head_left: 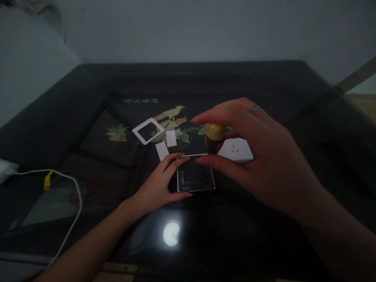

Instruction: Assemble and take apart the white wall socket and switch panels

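My left hand (pixel 160 182) grips the left side of a black switch module with a white rim (pixel 195 178), fingers at its top edge and thumb at its bottom edge. Above the module's upper right corner, my right hand (pixel 249 145) holds a screwdriver by its yellow and black handle (pixel 216 137); the tool's shaft and tip are hidden. Two small white rectangular plates (pixel 171 138) lie just beyond my left hand. Behind them rests an empty white square frame (pixel 148 131). A white socket piece (pixel 237 150) sits partly behind my right hand.
A glossy dark table (pixel 188 82) with a printed bird and flowers fills the view. At the left, a white cable (pixel 78 192) with a yellow tag (pixel 47 180) runs from a white box (pixel 4 170). A pale wall stands behind the table.
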Tool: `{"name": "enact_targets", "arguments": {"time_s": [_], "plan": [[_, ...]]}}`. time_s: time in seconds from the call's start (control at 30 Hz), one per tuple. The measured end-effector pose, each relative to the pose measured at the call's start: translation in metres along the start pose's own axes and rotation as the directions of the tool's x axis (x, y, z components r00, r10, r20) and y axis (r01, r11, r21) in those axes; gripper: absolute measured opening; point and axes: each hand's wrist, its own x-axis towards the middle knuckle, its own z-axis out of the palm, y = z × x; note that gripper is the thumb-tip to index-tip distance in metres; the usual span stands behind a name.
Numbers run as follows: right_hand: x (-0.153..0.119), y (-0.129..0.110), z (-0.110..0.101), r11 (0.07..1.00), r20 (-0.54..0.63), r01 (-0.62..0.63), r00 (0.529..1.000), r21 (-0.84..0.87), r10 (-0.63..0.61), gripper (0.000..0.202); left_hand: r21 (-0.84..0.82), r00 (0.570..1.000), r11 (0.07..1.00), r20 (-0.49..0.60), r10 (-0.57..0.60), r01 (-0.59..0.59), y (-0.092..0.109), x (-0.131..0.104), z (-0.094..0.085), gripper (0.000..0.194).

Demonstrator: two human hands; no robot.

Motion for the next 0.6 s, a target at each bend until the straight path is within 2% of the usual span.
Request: {"name": "enact_targets", "arguments": {"time_s": [0.07,0.17,0.4,0.5,0.6], "plan": [[0.0,0.001,0.007,0.998,-0.062,0.024,0.998,-0.057,-0.027,0.041,0.003,1.0,1.0,-0.002,0.0,0.0,0.0,0.0,0.0,0.083],[0.0,0.002,0.013,0.996,-0.093,0.032,0.995,-0.082,-0.04,0.041,-0.002,1.0,1.0,-0.002,0.005,-0.005,0.0,0.0,0.0,0.081],[0.001,0.001,-0.005,0.996,0.083,-0.039,0.996,0.075,0.033,0.056,-0.015,1.0,1.0,0.011,-0.011,0.012,0.002,0.0,-0.002,0.08],[0.0,0.001,-0.005,0.995,0.1,-0.045,0.994,0.09,0.036,0.045,-0.013,1.0,1.0,0.008,-0.007,0.007,0.001,0.0,-0.001,0.08],[0.0,0.001,0.002,1.0,0.011,-0.008,1.0,0.001,0.008,0.029,0.002,1.0,1.0,0.008,-0.013,0.013,0.0,0.0,0.0,0.083]]}}
